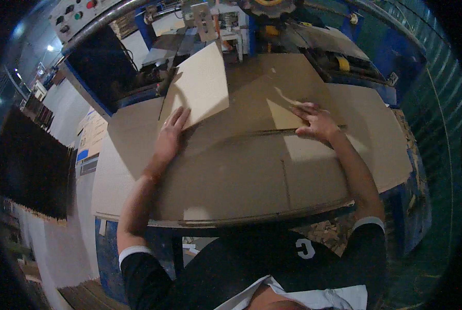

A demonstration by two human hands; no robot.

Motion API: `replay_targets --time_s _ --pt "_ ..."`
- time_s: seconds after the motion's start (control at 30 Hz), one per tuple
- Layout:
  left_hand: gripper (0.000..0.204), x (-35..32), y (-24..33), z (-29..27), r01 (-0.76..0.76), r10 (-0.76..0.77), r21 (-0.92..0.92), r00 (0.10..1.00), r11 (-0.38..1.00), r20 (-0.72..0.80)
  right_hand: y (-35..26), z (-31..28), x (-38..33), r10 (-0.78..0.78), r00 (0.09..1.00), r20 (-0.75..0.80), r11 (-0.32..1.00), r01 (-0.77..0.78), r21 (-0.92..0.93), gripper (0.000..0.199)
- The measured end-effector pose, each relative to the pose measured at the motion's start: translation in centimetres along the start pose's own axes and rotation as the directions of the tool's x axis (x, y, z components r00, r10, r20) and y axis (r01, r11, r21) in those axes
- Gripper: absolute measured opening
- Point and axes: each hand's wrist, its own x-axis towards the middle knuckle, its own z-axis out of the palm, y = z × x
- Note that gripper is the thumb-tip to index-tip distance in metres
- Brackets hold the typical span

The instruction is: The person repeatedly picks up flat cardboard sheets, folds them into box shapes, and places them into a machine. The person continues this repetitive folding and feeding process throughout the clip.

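Note:
A brown cardboard sheet point(272, 75) lies in front of me and reaches under the machine. At its left, a pale cardboard panel point(204, 85) stands tilted upward and catches the light. My left hand point(172, 135) is closed on the panel's near left corner, its fingers over the front face and its thumb hidden. On the right, my right hand point(319, 124) rests near the sheet's near edge, fingers stretched over the top and thumb apart. Beneath both hands a larger cardboard sheet point(231, 181) covers the table, with a slit in its near right part.
Beyond the sheets stands a blue machine point(104, 70) with rollers and a toothed wheel point(272, 6). A control panel point(78, 15) with coloured buttons is at upper left. A dark stack point(32, 160) stands at left. Cardboard scraps point(326, 232) lie below the table's front edge.

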Motion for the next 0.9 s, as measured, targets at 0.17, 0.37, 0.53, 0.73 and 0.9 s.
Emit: replay_targets --time_s 0.17,0.37,0.53,0.73,0.9 --pt "0.059 2.6 -1.5 2.4 0.092 -0.095 0.223 0.995 0.97 0.002 -1.0 1.1 2.1 0.191 0.961 -0.2 0.921 -0.246 -0.302 0.071" --pt "0.078 1.7 0.6 1.4 0.246 -0.241 0.323 0.969 0.914 -0.055 -4.2 0.6 2.7 0.413 0.887 -0.209 0.899 -0.434 -0.065 0.051" --pt "0.069 -10.3 -1.1 -4.6 0.405 -0.225 0.266 0.826 0.875 -0.516 0.3 1.1 -11.6 0.454 0.771 -0.446 0.885 -0.332 0.327 0.05" --pt "0.078 -25.2 -6.7 -6.6 0.9 -0.728 0.142 0.418 0.411 -0.544 9.8 6.2 -28.3 0.863 0.147 -0.483 0.416 -0.749 0.516 0.055" --pt "0.064 -23.8 -6.0 -8.2 0.595 -0.871 -0.664 0.137 0.453 -0.471 14.6 10.0 -30.3 0.838 0.172 -0.518 0.536 -0.437 0.722 0.056"
